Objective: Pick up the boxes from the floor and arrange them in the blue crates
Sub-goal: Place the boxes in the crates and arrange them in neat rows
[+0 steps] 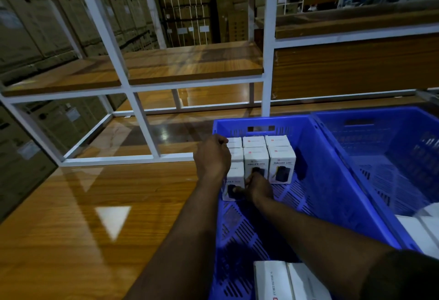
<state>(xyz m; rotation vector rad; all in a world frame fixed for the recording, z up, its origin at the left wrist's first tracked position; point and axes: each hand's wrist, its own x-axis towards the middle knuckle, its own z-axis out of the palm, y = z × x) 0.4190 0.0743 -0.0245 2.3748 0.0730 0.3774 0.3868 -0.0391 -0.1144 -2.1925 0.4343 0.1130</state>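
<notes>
Head view: we curl both hands, left hand [213, 154] and right hand [257, 186], round a light, stiff box [234, 184]'s sides in the blue crate [332, 180].

Blue slotted plastic crate [316, 157] on glossy wooden floor [95, 204]: small white cardboard boxes [281, 164] in rows at far wall. Second blue plastic crate [384, 138] adjoining right. White metal shelving frame [140, 114] behind.

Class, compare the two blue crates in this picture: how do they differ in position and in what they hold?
1. The left crate sits in front of the person, with both hands inside; the right crate stands beside it, untouched.
2. The left crate holds rows of upright white boxes at its far end; the right crate shows white boxes only at its near corner, and its far end looks bare.
Shared: both are blue perforated plastic.
</notes>
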